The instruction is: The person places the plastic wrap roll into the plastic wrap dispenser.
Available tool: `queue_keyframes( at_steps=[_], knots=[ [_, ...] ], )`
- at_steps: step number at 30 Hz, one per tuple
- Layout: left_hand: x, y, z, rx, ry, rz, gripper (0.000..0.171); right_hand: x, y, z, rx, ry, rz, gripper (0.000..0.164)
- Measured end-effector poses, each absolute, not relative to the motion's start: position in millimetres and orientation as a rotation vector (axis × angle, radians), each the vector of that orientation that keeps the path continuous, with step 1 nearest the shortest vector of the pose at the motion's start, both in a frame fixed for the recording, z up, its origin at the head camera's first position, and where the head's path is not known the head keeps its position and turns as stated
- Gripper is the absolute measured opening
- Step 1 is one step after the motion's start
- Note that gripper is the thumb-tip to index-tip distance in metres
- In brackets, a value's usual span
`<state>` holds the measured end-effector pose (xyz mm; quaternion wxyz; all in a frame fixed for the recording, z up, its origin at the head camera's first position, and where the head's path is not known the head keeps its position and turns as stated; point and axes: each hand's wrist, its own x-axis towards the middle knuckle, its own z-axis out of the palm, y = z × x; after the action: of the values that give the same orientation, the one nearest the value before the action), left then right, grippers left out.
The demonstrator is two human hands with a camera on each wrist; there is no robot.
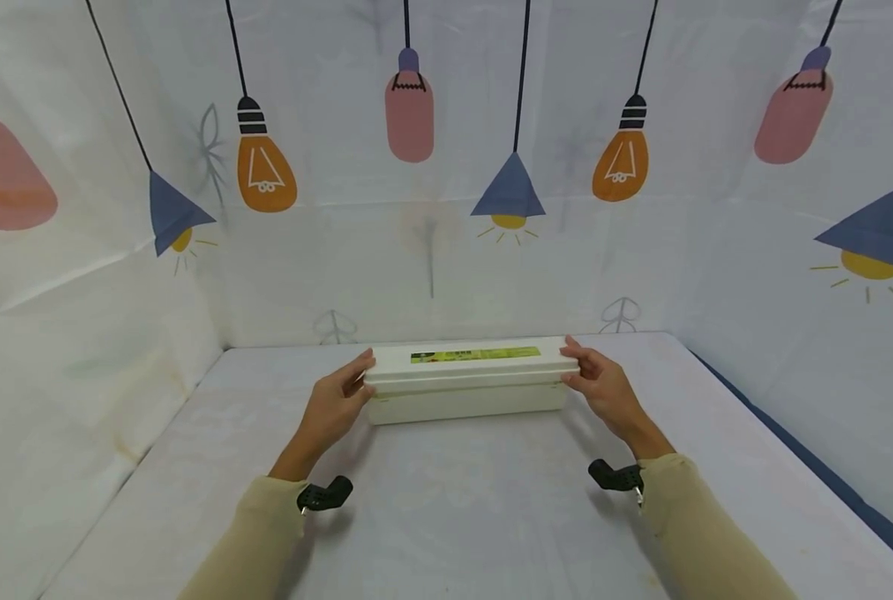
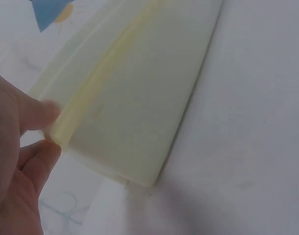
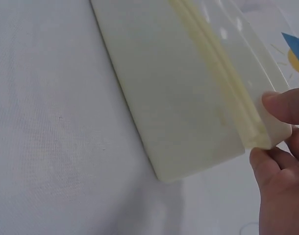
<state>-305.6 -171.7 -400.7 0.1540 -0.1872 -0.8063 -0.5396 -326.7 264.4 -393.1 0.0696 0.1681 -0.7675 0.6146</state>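
A long white plastic box [image 1: 469, 403] lies crosswise near the back of the table, its lid [image 1: 386, 377] on top. On the lid is a green and yellow label [image 1: 476, 355]. My left hand [image 1: 332, 410] pinches the left end of the lid between thumb and fingers. At the opposite end, my right hand [image 1: 608, 395] grips the lid the same way. Up close in the left wrist view, the thumb and fingertips [image 2: 47, 147] meet at the yellowish lid rim [image 2: 86, 93]. The right wrist view shows fingertips [image 3: 260, 155] under the rim's corner and the thumb above.
A white cloth covers the table [image 1: 461, 508]. Behind and at both sides hangs a white curtain [image 1: 446, 267] printed with lamps and bulbs. Each wrist wears a black camera mount, one on the left [image 1: 325, 494] and one on the right [image 1: 616, 477].
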Motion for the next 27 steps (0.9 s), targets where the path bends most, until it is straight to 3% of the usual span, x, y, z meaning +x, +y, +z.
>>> queue_keyframes(
  at_steps=[10,20,27],
  knots=[
    [-297,-174,-404,-0.499,-2.308,-1.547,0.048,-325,259,-395,0.434,-2.383,1.809,0.046],
    [-276,-166,-381,-0.515,-2.33,-1.499,0.045,-325,258,-396,0.431,-2.395,1.744,0.047],
    [-295,-175,-409,-0.504,-2.321,-1.472,0.047,-325,260,-397,0.425,-2.392,1.738,0.043]
  ],
)
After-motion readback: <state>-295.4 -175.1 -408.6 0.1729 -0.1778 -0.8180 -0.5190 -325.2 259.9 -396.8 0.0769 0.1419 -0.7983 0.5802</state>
